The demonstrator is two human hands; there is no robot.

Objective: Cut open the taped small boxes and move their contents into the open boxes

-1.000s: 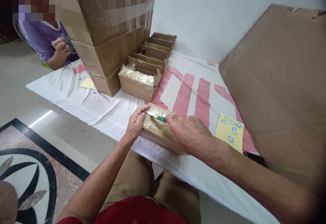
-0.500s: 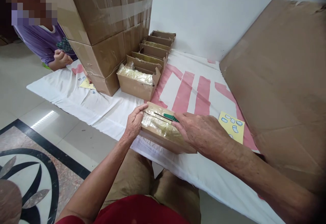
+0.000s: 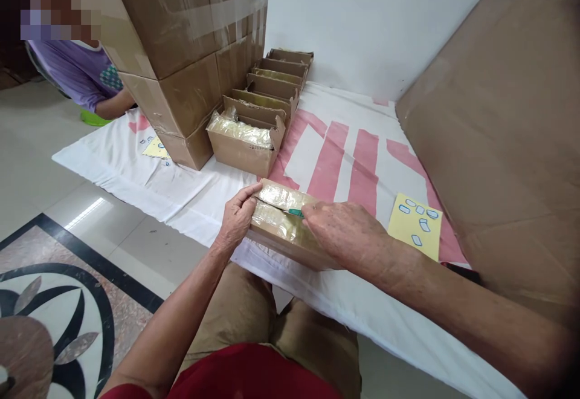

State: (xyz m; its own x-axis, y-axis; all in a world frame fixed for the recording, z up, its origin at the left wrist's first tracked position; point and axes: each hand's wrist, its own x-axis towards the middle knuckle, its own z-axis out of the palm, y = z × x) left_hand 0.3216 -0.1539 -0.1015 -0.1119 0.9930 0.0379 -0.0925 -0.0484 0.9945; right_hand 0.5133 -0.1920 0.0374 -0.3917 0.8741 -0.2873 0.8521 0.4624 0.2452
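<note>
One green cutter (image 3: pixel 296 212), clamped in the fingers of the right hand (image 3: pixel 335 230), forearm from four o'clock. Left hand (image 3: pixel 238 216) over the nine-o'clock end of one taped box (image 3: pixel 273 221) on white cloth (image 3: pixel 194 202), fingers clamped or merely resting: cannot tell; forearm from eight. Two yellow sheets (image 3: pixel 414 227), at three and ten; several open boxes (image 3: pixel 242 154) at eleven.

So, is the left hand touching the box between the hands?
Touching. The head view shows the left hand against the left end of the box, thumb at its top edge.
</note>
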